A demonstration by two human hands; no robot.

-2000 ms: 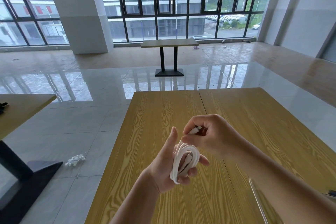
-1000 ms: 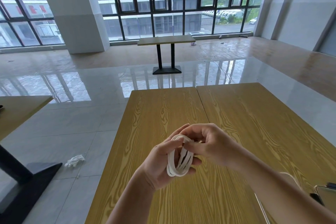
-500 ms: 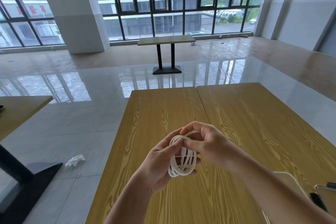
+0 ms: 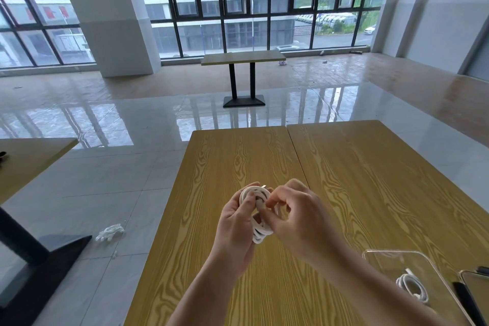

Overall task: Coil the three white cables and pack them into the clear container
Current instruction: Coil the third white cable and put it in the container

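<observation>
at centre frame, above the wooden tabletop (image 4: 238,161), the left hand (image 4: 235,222) grips a coiled white cable (image 4: 258,230) while the right hand (image 4: 296,217) pinches its wraps. lower right, a clear container (image 4: 423,267) holds another coiled cable (image 4: 412,290), beside a dark phone (image 4: 473,296), the right forearm crossing its near corner.

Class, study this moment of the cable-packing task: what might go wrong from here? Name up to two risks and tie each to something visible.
1. The white cable coil is held above the table only by the left hand and right hand; if either lets go, the loops may spring apart.
2. The clear container already holds a coiled cable, so another coil may crowd or tangle with it.
</observation>
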